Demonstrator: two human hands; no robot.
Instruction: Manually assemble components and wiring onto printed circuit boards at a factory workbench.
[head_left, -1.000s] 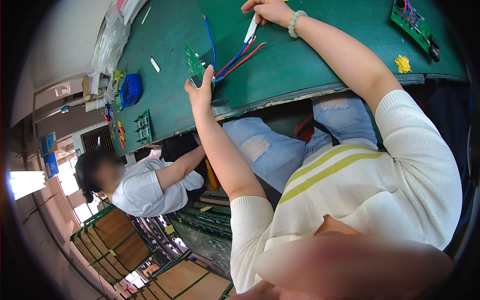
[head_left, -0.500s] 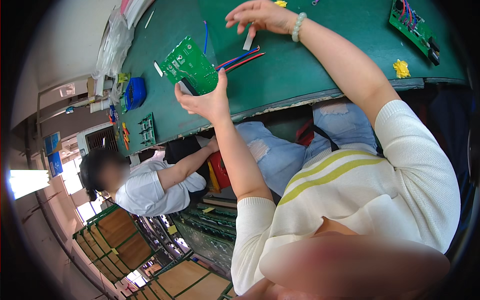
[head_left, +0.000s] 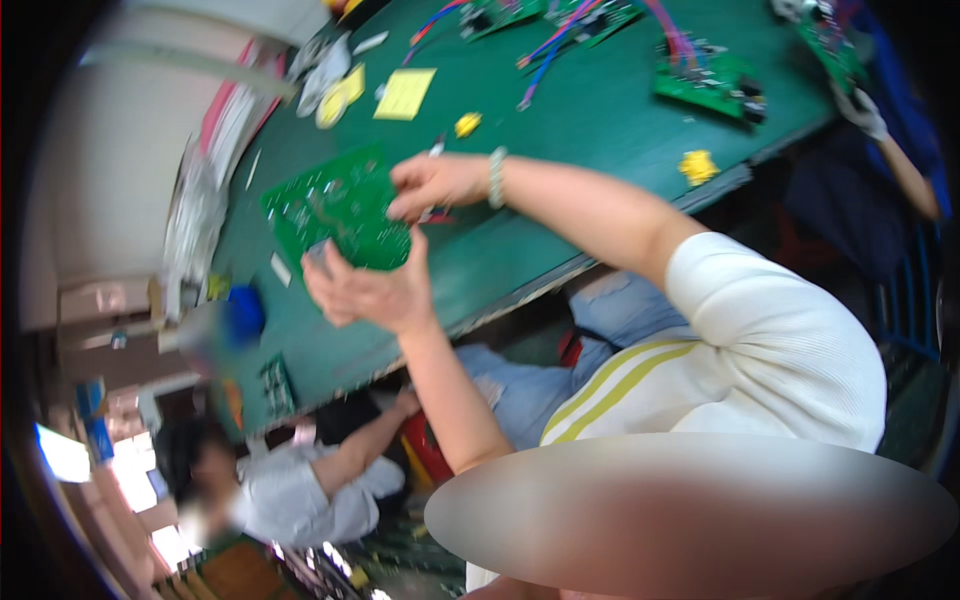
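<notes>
My left hand [head_left: 378, 292] grips the lower edge of a green circuit board [head_left: 335, 205], which is tilted above the green tabletop. At the board's right edge, my right hand [head_left: 440, 185], with a beaded bracelet on the wrist, has its fingers bent and closed on that edge. Short red and blue wires [head_left: 437, 215] show just under the right hand; the rest of their length is hidden. A small light strip [head_left: 281, 269] lies on the table below the board's left side. Motion blurs the board's details.
Several wired circuit boards [head_left: 708, 82] lie at the far right. Yellow paper [head_left: 405, 94] and crumpled yellow pieces [head_left: 697, 168] sit on the green table [head_left: 560, 190]. A co-worker [head_left: 310, 490] sits at left; another person's gloved hand [head_left: 862, 112] touches a board at far right.
My right hand has come down to the board's right edge and closed there. The board has turned in my left hand. The view has swung, showing more boards at the far right.
</notes>
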